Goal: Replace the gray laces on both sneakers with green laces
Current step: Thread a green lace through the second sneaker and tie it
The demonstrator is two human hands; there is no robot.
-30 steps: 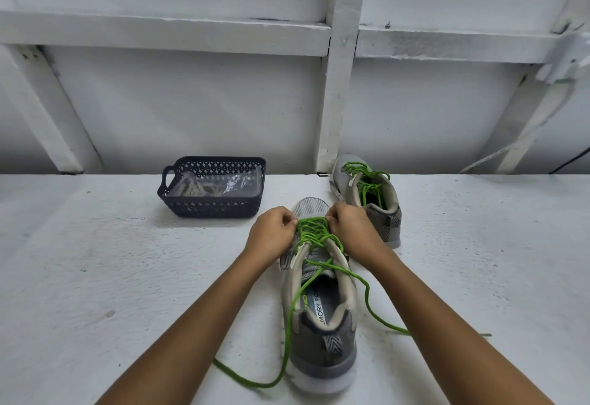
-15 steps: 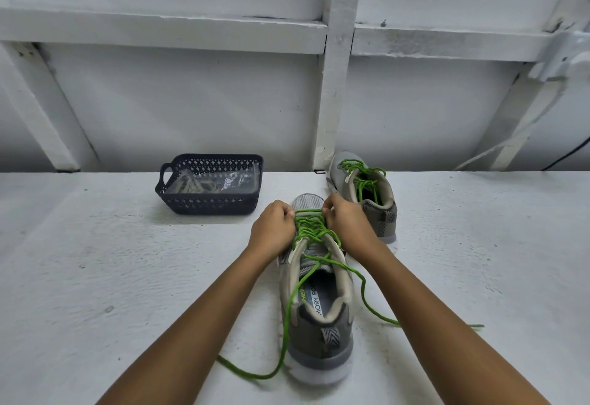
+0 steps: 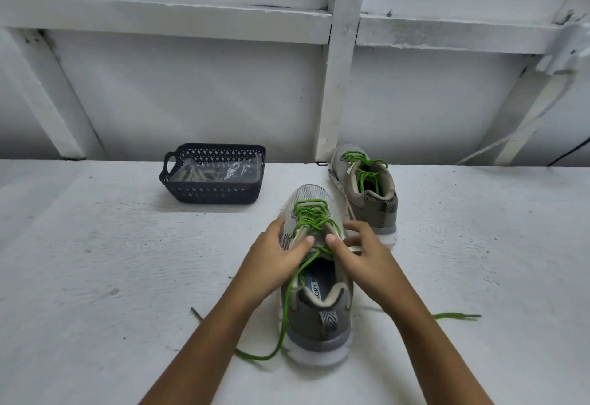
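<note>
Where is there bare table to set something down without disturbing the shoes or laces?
Wide bare table left of the near sneaker, in front of the basket; also right of the far sneaker. Crowded: centre, around both sneakers and the trailing lace ends.

Dark lattice basket [image 3: 210, 192] on white table [image 3: 95, 261], near wall [image 3: 191, 92]

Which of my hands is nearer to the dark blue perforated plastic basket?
Left. The left hand holds the near gray sneaker by its left side, right of the basket; the right hand is at the sneaker's other side, farther off.
</note>
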